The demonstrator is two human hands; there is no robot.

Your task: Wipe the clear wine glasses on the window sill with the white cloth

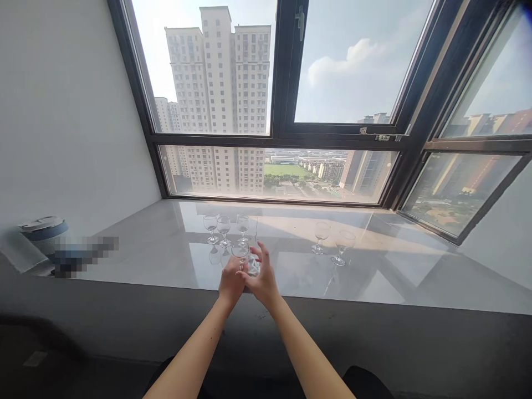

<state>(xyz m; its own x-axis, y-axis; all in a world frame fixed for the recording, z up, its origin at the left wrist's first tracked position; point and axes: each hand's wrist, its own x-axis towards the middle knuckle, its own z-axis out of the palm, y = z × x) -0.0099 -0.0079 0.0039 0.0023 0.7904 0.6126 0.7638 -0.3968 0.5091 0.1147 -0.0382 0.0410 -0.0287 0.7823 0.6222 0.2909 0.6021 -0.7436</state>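
Three wine glasses clustered on sill; two glasses right; lidded container far left

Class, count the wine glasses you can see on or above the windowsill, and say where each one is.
6. Three glasses stand grouped at left-centre of the windowsill; two more stand to the right; one glass is held in the left hand, with the right hand and a cloth against it.
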